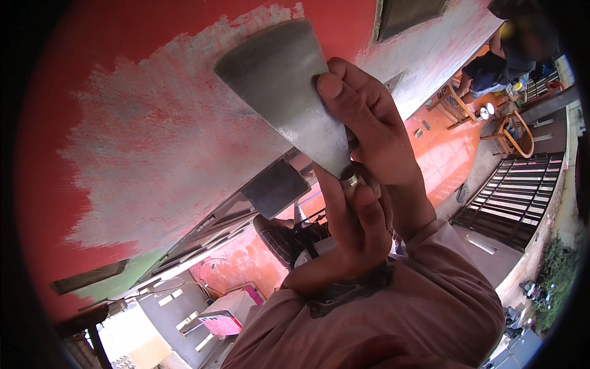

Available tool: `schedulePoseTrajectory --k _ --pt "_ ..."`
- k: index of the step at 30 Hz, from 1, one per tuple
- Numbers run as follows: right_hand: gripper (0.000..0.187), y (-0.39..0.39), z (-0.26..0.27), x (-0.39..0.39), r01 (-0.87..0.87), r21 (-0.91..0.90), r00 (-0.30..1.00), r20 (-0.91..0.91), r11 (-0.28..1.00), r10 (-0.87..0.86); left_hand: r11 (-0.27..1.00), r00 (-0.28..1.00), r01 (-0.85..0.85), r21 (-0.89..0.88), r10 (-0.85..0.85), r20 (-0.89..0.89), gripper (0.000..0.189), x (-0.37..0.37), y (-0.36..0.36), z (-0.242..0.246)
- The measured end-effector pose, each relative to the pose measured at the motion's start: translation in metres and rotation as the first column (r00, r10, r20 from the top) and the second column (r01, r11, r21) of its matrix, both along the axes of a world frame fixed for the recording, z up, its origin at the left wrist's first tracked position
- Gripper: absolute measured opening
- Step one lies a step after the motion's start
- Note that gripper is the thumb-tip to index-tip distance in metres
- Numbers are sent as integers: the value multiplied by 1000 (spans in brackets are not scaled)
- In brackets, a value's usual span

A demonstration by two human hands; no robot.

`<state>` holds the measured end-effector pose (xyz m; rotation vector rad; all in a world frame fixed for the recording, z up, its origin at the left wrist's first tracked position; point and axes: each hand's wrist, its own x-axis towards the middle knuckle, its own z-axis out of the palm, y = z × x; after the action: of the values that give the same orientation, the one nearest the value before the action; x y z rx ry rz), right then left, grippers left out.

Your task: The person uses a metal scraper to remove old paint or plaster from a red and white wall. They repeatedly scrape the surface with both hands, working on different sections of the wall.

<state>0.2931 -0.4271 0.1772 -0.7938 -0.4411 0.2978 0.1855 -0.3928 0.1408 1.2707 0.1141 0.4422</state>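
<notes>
A wide putty knife is held up in front of the wall, its grey metal blade [286, 87] fanning out to the upper left. My right hand [368, 110] pinches the blade's right edge between thumb and fingers. Below it, my left hand [359, 226] is closed around the handle near a shiny metal collar [352, 180]; most of the handle is hidden by the fingers. Behind the blade, the red-painted wall [152, 27] bears a broad, rough-edged whitish-grey patch [152, 152] with red showing through.
A dark rectangular panel [276, 187] shows beyond the blade, left of my hands. At the upper right, a person [488, 69] is near wooden chairs [511, 133] on orange floor tiles [428, 157]. A barred metal gate [516, 193] stands at right. A pink-and-white box [226, 313] is lower left.
</notes>
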Motion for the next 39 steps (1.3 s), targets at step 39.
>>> schedulePoseTrajectory --k 39 --pt "23 2 34 1 152 -156 987 77 976 -141 996 986 88 -4 -87 140 64 15 3 30"
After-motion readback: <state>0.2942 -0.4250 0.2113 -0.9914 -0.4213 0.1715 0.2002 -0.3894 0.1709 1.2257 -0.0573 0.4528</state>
